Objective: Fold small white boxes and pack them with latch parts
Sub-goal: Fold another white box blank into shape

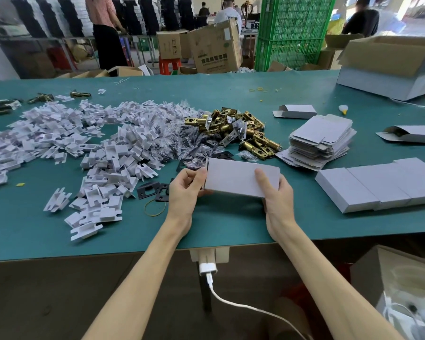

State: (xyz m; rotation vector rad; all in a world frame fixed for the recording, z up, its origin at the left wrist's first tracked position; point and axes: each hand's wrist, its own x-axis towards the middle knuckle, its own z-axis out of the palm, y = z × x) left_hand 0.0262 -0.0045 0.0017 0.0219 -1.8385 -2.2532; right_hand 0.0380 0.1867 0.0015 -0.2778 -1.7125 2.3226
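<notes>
Right hand (276, 192) grips white box (233, 179), thumb on top; left hand (185, 186) pinches its end above the table (231, 94).

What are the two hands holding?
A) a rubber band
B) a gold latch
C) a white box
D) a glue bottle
C: the left hand and the right hand hold the ends of one white box over the green table.
</notes>
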